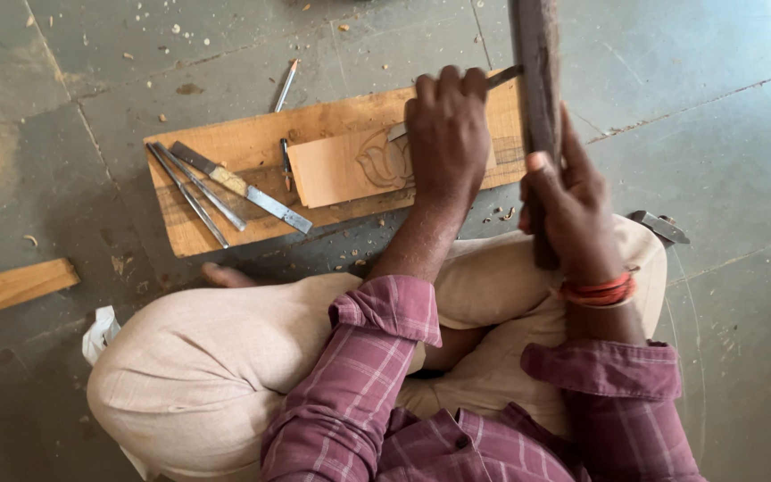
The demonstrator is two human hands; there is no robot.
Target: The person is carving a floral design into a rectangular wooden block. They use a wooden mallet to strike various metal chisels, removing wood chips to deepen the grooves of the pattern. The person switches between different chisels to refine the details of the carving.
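Head view, near to far: right hand clenched on a dark wooden mallet, left hand gripping a chisel over the carved flower block on the plank; a skewed blow might gouge the carving or strike knuckles.

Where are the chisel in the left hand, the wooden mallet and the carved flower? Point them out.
chisel [503, 77], head view, on the dark shaft past the left hand's fingers.
wooden mallet [537, 80], head view, on the dark upper shaft.
carved flower [384, 163], head view, on the petals cut into the small board.
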